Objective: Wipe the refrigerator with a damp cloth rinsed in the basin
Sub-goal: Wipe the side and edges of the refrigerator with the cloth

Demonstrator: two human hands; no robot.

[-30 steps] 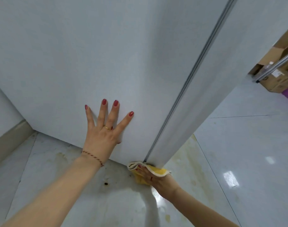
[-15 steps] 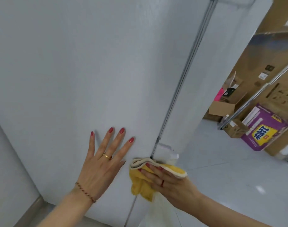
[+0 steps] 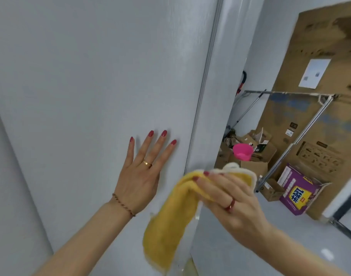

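Left hand [image 3: 139,176]: palm flat on the white refrigerator [image 3: 90,86] side panel, fingers straight and spread, pointing up; grip released, nothing held. Gold ring on one finger, braided cord at the wrist, forearm coming up from the lower left.

Right hand [image 3: 230,198]: raised near the refrigerator's front corner edge, back of hand toward the camera, fingers curled over the top of the yellow cloth [image 3: 170,222]; grip grasping the cloth. Red ring on one finger. Forearm enters from the lower right.

Cloth: yellow with a pale cream border, bunched under the fingers at the top, rest hanging down loose in a long fold. It hangs in front of the corner edge; cannot tell whether it touches the surface. Whether it is damp cannot be told.

Refrigerator: plain white, a thin metal strip running up the corner between the side panel and the front.

Background right: pink basin [image 3: 242,152] sitting on cardboard boxes [image 3: 254,168], well apart from the hands. Purple box [image 3: 298,192] on the floor, metal rack frame [image 3: 290,148], large cardboard sheet behind.
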